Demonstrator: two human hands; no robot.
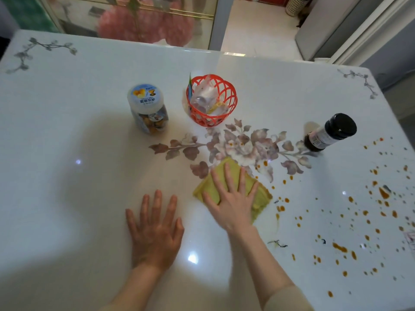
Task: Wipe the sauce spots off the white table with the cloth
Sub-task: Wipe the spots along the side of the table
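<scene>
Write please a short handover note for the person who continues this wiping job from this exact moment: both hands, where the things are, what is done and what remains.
Left hand: flat on the table, fingers spread, holding nothing.
Right hand: pressed flat on the yellow cloth, fingers spread, not gripping it.
The cloth lies near the table's middle, at the left edge of the sauce spots.
Done: the surface left of the cloth shows no spots.
Left: orange spots are scattered over the right part of the table, from beside the cloth to the right edge. The dark bottle stands at the far edge of the spotted area; wipe around it.
</scene>
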